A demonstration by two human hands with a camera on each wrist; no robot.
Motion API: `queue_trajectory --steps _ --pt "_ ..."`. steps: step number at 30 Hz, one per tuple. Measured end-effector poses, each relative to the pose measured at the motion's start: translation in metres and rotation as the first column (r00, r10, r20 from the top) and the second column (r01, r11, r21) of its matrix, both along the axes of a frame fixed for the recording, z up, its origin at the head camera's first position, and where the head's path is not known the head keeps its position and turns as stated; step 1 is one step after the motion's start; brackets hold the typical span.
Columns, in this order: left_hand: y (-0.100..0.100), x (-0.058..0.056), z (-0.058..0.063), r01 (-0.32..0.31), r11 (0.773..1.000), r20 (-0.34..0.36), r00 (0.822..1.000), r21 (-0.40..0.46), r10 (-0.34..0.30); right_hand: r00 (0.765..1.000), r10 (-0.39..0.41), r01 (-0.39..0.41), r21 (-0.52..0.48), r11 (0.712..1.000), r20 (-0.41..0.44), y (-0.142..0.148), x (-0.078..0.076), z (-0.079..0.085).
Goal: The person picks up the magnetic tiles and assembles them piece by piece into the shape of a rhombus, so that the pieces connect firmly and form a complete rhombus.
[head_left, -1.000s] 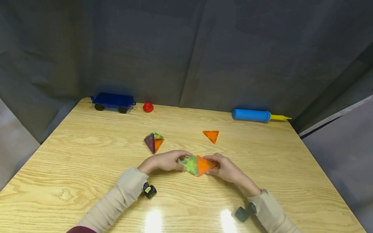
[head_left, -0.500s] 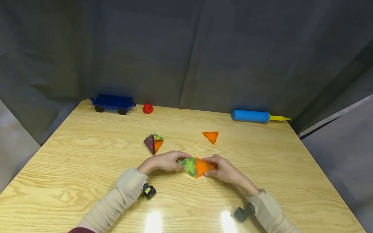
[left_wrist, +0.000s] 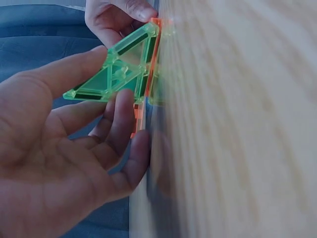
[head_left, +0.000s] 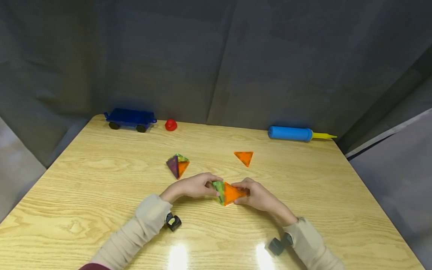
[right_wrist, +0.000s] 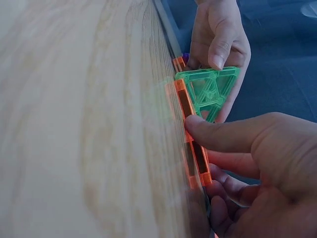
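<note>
In the head view my left hand [head_left: 194, 186] pinches a clear green triangular magnetic tile [head_left: 219, 186] between thumb and fingers. My right hand [head_left: 258, 197] holds an orange triangular magnetic tile [head_left: 232, 194] by its right corner. The two tiles meet along one edge, low over the tabletop. From the left wrist, the green tile [left_wrist: 101, 82] stands tilted up from the orange tile [left_wrist: 153, 57], which is seen edge-on. The right wrist view shows my right thumb on the edge of the orange tile [right_wrist: 184, 99], with the green tile [right_wrist: 210, 94] rising beyond it.
A small pyramid [head_left: 173, 166] of purple, orange and green tiles stands left of my hands. Behind them lies a loose orange triangle [head_left: 244, 158]. Along the table's back edge are a blue wheeled cart [head_left: 131, 117], a red knob-like piece [head_left: 171, 125] and a blue hand pump [head_left: 291, 133].
The green tile has tilted up from a flatter pose, its visible face narrowing. The orange tile and my right hand have shifted slightly left.
</note>
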State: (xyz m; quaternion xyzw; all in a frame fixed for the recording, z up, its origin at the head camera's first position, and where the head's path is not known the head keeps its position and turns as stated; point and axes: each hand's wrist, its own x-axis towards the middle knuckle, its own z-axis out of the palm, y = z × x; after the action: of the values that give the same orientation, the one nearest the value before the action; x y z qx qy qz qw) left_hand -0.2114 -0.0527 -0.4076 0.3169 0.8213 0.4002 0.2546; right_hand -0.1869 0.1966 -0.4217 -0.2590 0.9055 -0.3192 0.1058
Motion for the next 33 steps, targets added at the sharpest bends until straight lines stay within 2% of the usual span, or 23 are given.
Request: queue_trajectory --steps 2,6,10,15,20,24,33 --pt "0.0 0.0 0.001 -0.002 1.0 -0.006 1.0 -0.001 0.002 1.0 -0.011 0.011 0.006 1.0 0.011 0.0 -0.001 0.002" --pt "0.0 0.001 0.001 -0.006 1.0 -0.004 1.0 -0.002 0.006 0.996 -0.086 0.086 -0.007 0.996 0.019 0.002 -0.006 0.007" --pt "-0.001 0.001 0.001 -0.005 1.0 0.002 1.0 0.002 0.005 0.986 -0.165 0.163 -0.06 0.985 -0.016 0.007 -0.015 0.01" --pt "-0.002 0.001 0.002 -0.002 1.0 -0.014 1.0 -0.006 0.002 0.977 -0.21 0.207 -0.079 0.975 -0.03 0.016 -0.029 0.011" --pt "-0.002 0.002 0.003 -0.004 1.0 -0.028 1.0 -0.012 0.004 0.973 -0.226 0.226 -0.015 0.974 0.046 0.022 -0.036 0.011" --pt "-0.001 0.002 0.002 -0.002 1.0 -0.024 1.0 -0.009 0.002 0.972 -0.209 0.208 0.019 0.978 0.111 0.023 -0.037 0.009" --pt "-0.003 0.001 0.001 0.002 1.0 -0.029 1.0 -0.011 -0.002 0.979 -0.18 0.177 0.036 0.983 0.1 0.025 -0.034 0.008"
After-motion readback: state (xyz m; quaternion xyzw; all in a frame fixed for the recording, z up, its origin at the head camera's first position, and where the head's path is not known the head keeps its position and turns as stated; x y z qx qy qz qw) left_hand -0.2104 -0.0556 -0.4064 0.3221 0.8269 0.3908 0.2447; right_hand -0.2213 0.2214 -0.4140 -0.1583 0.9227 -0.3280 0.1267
